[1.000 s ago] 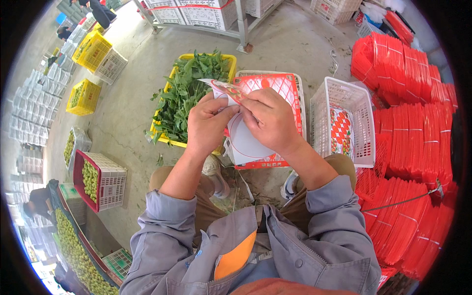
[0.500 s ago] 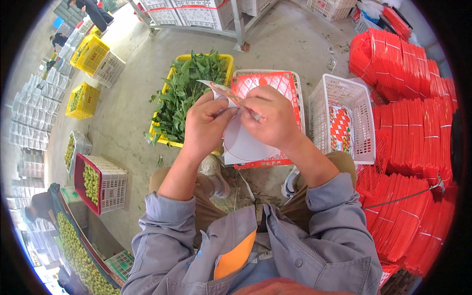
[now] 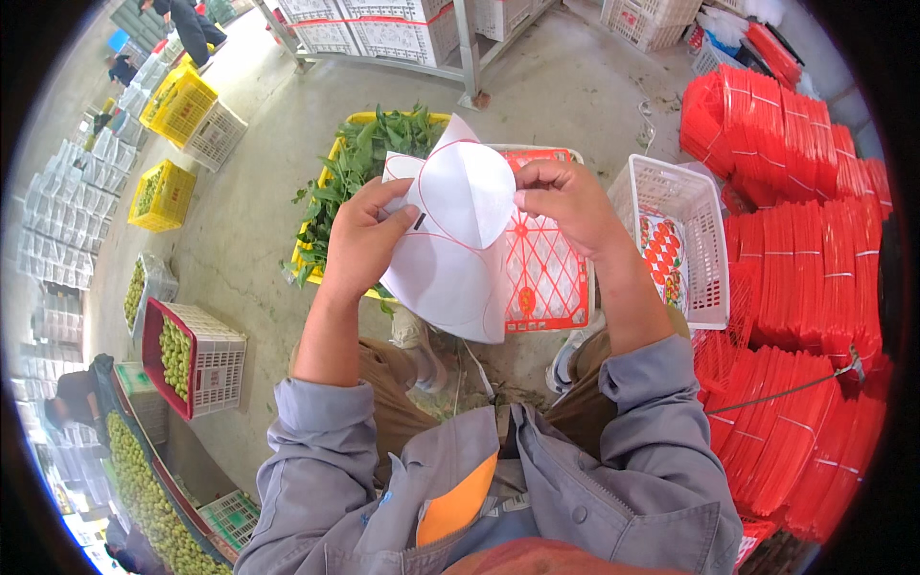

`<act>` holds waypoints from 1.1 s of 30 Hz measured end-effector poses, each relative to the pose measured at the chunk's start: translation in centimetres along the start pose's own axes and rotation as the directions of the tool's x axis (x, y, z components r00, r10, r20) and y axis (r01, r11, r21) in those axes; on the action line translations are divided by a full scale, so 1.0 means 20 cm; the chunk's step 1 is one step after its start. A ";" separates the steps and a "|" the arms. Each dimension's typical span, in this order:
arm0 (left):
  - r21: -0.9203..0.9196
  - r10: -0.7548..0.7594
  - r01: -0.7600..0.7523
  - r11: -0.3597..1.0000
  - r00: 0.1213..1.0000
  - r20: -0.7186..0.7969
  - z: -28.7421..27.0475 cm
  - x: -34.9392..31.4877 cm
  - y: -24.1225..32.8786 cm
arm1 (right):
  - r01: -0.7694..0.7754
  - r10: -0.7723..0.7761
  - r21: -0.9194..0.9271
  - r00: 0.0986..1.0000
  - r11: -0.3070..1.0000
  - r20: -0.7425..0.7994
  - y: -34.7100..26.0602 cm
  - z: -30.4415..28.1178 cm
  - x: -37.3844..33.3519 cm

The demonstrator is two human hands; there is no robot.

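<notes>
My left hand (image 3: 369,235) pinches a white sheet (image 3: 446,278) marked with red circle outlines, thumb on top. A round paper piece (image 3: 470,196), white on the side facing up, stands off the sheet and has a crease down its middle. My right hand (image 3: 565,206) pinches the right edge of this round piece between thumb and fingers. Below the sheet a red lattice panel (image 3: 546,278) rests on a white crate (image 3: 575,153). Left of it, a yellow crate (image 3: 305,254) is heaped with green leaves (image 3: 374,153), partly covered by the sheet.
At right stands a white basket (image 3: 709,235) holding printed sheets with red round pictures (image 3: 661,249). Bundled red lattice panels (image 3: 795,249) are piled beyond it. Crates of green fruit (image 3: 177,359) stand at left. A metal rack (image 3: 468,57) stands ahead.
My hands have moved apart, the right one rightward with the round piece's edge. The sheet has opened out and shifted left, and the round piece now shows its white side.
</notes>
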State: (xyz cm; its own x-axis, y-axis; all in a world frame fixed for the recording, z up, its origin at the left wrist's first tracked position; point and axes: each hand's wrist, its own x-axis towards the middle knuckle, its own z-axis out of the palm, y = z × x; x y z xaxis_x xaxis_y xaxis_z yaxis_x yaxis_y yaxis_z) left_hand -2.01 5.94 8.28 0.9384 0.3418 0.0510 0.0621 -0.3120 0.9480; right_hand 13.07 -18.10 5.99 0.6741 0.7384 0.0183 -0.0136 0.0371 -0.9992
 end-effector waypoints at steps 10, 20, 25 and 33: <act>-0.017 0.090 -0.089 0.996 0.957 0.275 0.00 -0.03 0.05 | 0.612 -0.613 -0.606 0.751 0.508 0.245 -0.12 0.04 -0.01; -0.035 0.159 -0.155 0.987 0.947 0.279 -0.08 -0.03 -0.01 | 0.621 -0.572 -0.456 0.778 0.637 0.260 -0.15 -0.01 -0.03; -0.216 -0.074 0.077 0.973 0.997 0.023 -0.27 0.01 -0.07 | 0.647 -0.621 -0.160 0.761 0.745 0.186 -0.18 -0.10 -0.05; -0.189 -0.163 0.106 0.976 0.935 -0.316 -0.60 0.06 -0.31 | 0.696 -0.695 0.016 0.717 0.718 -0.049 -0.16 -0.33 -0.12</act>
State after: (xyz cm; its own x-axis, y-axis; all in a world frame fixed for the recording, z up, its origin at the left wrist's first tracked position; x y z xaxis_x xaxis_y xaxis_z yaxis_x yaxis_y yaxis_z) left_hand -5.35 18.83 6.19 0.7592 0.6508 -0.0075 0.0960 -0.1006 0.9903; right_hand 16.42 -24.42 8.89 0.5292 0.4712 0.7057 0.4476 0.5516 -0.7039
